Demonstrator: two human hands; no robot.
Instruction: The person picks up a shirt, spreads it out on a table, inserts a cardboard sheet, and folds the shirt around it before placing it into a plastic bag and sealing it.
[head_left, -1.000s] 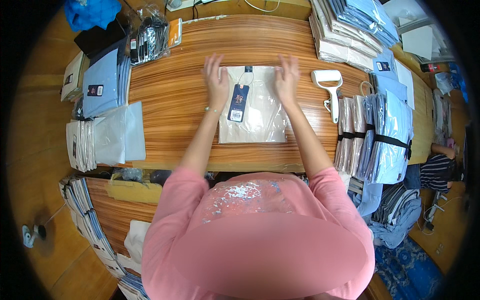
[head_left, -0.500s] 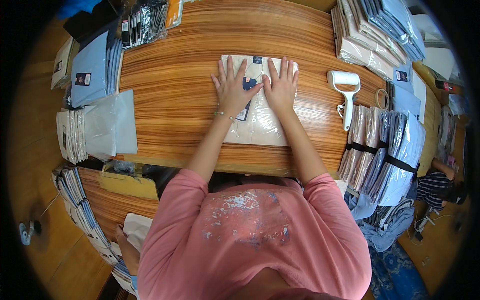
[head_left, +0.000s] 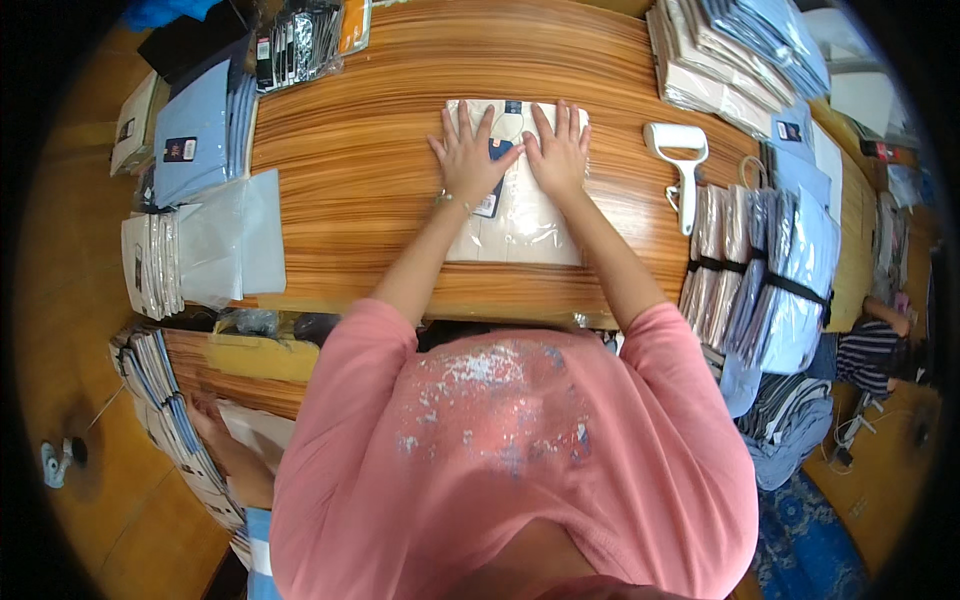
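Note:
A folded cream garment (head_left: pixel 520 225) in a clear plastic bag lies flat on the wooden table (head_left: pixel 350 150). My left hand (head_left: pixel 470 160) rests flat on its upper left part, fingers spread, wrist in a thin bracelet. Spread the same way, my right hand (head_left: pixel 558 155) presses the upper right part. The two thumbs come close together near the middle. A dark hang tag (head_left: pixel 488 205) shows under the plastic beside my left hand, partly covered by it. At the collar sits a small dark label (head_left: pixel 513 107).
A white lint roller (head_left: pixel 685 185) lies to the right, beside strapped bundles of bagged shirts (head_left: pixel 750 280). More folded shirts (head_left: pixel 715 70) are piled at the far right. On the left are blue folded shirts (head_left: pixel 195 140) and clear bags (head_left: pixel 230 240). Another person's arm (head_left: pixel 235 455) reaches in at lower left.
Both hands stay flat on the bagged garment. The view has shifted slightly, and the other person's arm at lower left has moved.

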